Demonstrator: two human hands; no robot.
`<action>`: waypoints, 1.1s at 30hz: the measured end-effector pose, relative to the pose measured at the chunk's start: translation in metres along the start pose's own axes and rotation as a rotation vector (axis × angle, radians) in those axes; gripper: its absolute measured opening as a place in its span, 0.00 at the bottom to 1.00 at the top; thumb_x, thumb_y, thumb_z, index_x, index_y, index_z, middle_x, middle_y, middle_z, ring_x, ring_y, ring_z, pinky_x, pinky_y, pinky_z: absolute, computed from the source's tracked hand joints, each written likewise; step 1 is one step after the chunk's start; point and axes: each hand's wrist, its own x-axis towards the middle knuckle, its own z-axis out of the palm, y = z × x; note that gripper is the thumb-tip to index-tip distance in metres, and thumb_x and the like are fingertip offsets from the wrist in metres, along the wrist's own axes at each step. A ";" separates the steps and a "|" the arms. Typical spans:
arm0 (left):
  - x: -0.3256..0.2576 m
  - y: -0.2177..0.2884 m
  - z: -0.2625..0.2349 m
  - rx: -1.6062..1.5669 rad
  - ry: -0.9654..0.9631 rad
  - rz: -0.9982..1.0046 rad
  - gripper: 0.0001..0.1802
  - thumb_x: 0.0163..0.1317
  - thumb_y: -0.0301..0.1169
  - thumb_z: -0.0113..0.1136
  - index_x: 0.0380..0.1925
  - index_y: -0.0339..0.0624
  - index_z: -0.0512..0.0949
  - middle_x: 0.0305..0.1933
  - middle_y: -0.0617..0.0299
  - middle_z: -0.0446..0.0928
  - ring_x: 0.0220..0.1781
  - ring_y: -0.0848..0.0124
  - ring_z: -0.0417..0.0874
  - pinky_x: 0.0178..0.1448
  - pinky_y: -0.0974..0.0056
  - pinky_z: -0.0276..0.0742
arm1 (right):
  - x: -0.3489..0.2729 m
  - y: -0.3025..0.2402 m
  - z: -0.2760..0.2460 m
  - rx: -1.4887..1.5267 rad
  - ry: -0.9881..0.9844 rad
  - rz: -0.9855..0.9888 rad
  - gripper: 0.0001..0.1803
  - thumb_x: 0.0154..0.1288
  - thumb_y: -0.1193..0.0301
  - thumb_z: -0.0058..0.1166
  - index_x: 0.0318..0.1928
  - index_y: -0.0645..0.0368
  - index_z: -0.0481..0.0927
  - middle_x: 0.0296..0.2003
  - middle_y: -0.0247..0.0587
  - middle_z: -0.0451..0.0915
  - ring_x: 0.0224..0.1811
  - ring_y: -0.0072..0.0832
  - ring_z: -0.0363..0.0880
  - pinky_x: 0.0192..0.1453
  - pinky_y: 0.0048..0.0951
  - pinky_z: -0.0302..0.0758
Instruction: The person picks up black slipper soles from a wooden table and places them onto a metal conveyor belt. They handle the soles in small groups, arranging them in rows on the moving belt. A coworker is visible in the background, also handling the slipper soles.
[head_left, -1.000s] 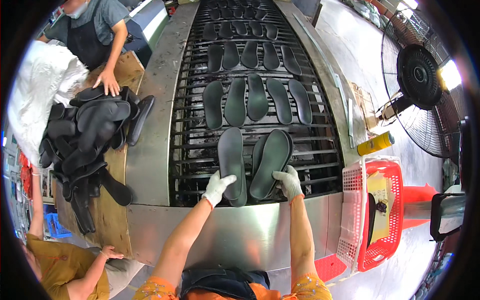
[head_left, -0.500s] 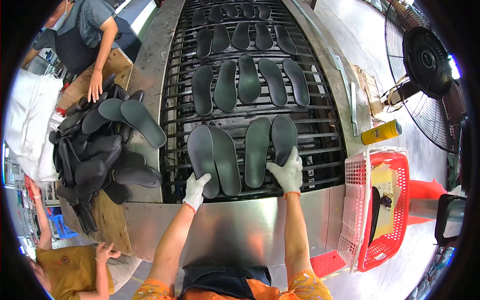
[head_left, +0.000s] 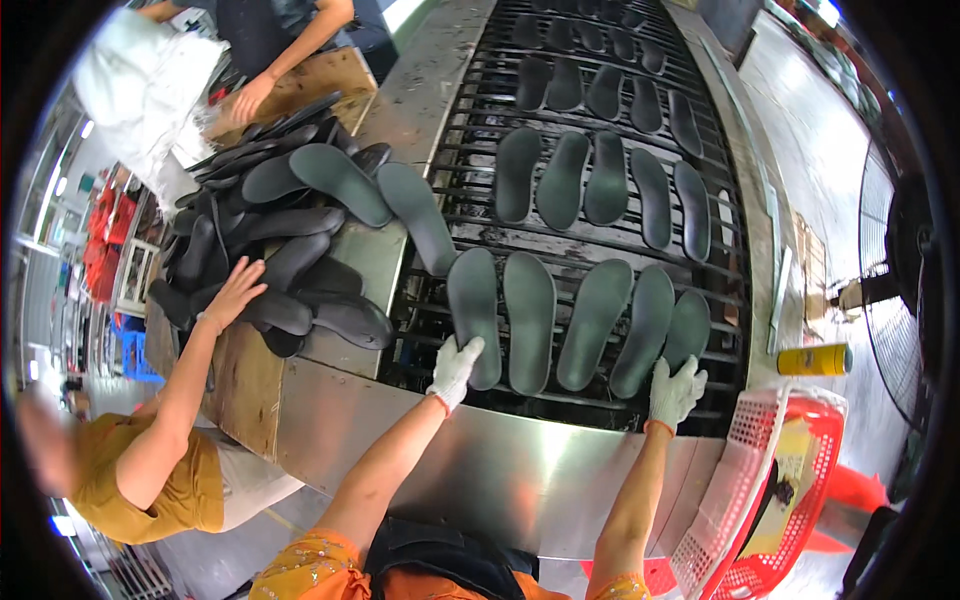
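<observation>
Five dark grey-green insoles lie side by side in the nearest row of a black barred conveyor point(head_left: 440, 200). My left hand point(head_left: 455, 370), in a white glove, grips the heel end of the leftmost insole point(head_left: 473, 310). My right hand point(head_left: 675, 392), also gloved, holds the heel of the rightmost insole point(head_left: 690, 325), which is partly tucked behind its neighbour point(head_left: 643, 325). Both forearms reach up over the steel front apron point(head_left: 500, 470).
More rows of insoles lie further up the conveyor. A heap of dark insoles point(head_left: 290, 230) covers the wooden bench at left, with a co-worker's hand point(head_left: 232, 292) on it. Another person's hand point(head_left: 250, 98) rests beyond. At right are a yellow can point(head_left: 812, 359), a red basket point(head_left: 790, 480) and a fan point(head_left: 915, 300).
The near row has grown from two insoles to five. My hands have spread apart to the outer insoles. The co-worker in the yellow shirt has reached a hand onto the heap.
</observation>
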 end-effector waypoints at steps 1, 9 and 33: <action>0.001 0.002 0.000 0.059 0.026 0.007 0.24 0.65 0.38 0.67 0.56 0.34 0.79 0.50 0.55 0.84 0.50 0.67 0.83 0.58 0.59 0.78 | -0.002 -0.010 0.007 0.059 0.080 -0.134 0.38 0.59 0.60 0.66 0.67 0.62 0.71 0.66 0.70 0.70 0.68 0.63 0.68 0.73 0.50 0.68; -0.005 0.020 -0.028 0.204 -0.055 0.086 0.28 0.65 0.32 0.66 0.64 0.34 0.73 0.58 0.44 0.83 0.59 0.61 0.84 0.65 0.60 0.76 | -0.103 -0.212 0.038 0.443 -0.271 -0.814 0.39 0.55 0.60 0.69 0.67 0.54 0.72 0.67 0.63 0.69 0.68 0.60 0.68 0.71 0.51 0.69; -0.033 0.039 -0.193 -0.264 0.318 0.104 0.32 0.69 0.25 0.62 0.71 0.32 0.64 0.60 0.53 0.77 0.55 0.68 0.81 0.58 0.63 0.79 | -0.212 -0.365 0.107 1.016 -1.194 -0.736 0.44 0.47 0.78 0.64 0.69 0.59 0.69 0.47 0.39 0.79 0.42 0.26 0.78 0.46 0.28 0.79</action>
